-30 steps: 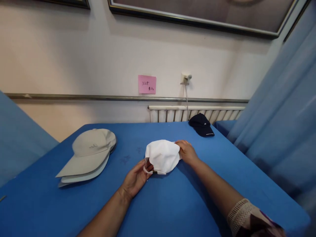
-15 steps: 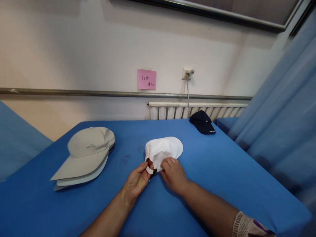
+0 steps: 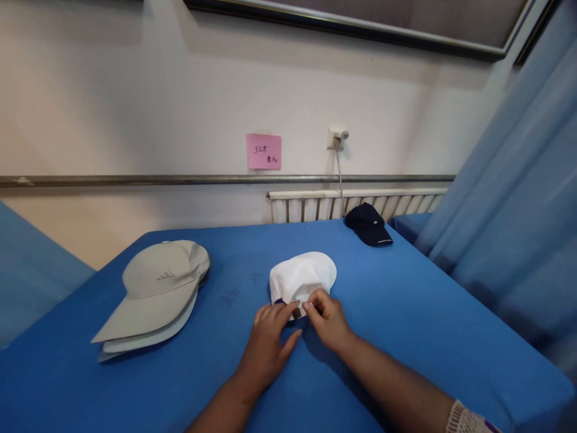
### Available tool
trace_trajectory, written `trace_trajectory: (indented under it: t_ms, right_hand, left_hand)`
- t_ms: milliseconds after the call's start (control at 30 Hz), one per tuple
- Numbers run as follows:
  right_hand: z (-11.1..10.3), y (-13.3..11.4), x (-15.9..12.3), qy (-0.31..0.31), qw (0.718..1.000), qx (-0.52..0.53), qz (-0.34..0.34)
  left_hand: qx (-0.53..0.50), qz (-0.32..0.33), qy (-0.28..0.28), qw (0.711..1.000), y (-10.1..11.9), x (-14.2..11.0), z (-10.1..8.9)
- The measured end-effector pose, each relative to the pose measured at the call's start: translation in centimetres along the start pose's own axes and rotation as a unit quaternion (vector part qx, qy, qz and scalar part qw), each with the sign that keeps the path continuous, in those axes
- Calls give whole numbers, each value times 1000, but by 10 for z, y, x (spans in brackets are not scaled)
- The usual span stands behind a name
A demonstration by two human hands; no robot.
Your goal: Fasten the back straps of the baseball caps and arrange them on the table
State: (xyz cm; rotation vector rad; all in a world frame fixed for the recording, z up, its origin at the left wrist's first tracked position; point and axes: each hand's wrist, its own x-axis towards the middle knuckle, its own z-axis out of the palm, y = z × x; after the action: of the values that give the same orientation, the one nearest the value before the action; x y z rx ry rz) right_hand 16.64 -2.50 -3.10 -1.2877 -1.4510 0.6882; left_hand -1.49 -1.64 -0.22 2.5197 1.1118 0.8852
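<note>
A white cap (image 3: 303, 275) lies on the blue-covered table in front of me, its brim pointing away to the upper right and its rear strap facing me. My right hand (image 3: 330, 320) pinches the strap area at the back edge between thumb and fingertips. Beside it, my left hand (image 3: 270, 344) rests palm down with its fingers stretched against the cap's rear edge, near a small brown patch on the strap. The left thumb stands apart, off the cap. The ends of the left fingers are partly hidden at the cap's edge.
Several stacked caps, a light grey-beige one (image 3: 166, 270) on top, sit at the left of the table (image 3: 252, 391). A dark navy cap (image 3: 367, 224) is at the far right corner. Behind are a radiator (image 3: 311, 207), a wall rail and a plugged-in socket (image 3: 336, 139); a blue curtain (image 3: 509, 198) hangs at right.
My left hand has turned palm down and moved right, releasing its thumb grip on the strap. The cap has turned slightly, and my right hand now pinches at its back edge.
</note>
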Motion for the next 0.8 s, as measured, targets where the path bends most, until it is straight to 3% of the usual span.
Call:
trace_trajectory:
  t_ms: [200,333,567,667,733,800]
  right_hand:
    - [7,5,-9,-5,987,146,71]
    - [8,2,-14,-12,984,162,73]
    - [9,-20,-27,-70,985,157,-5]
    - [4,-22,-26,-48,987,150,-33]
    - [-5,-24,-22,-27,991,106,-81]
    - [-15,-27,-18,-45,987,41,-150]
  left_hand:
    - [-6,15,-32,999,1,7,15]
    - [-31,-15,-47,998,7,6,14]
    - [-116,-74,-41,990,13,4,15]
    - [-178,-95,-33,979,13,2,14]
    - [-208,-104,-11,973,12,1,11]
    - [-219,-102,8,970,10,-1,7]
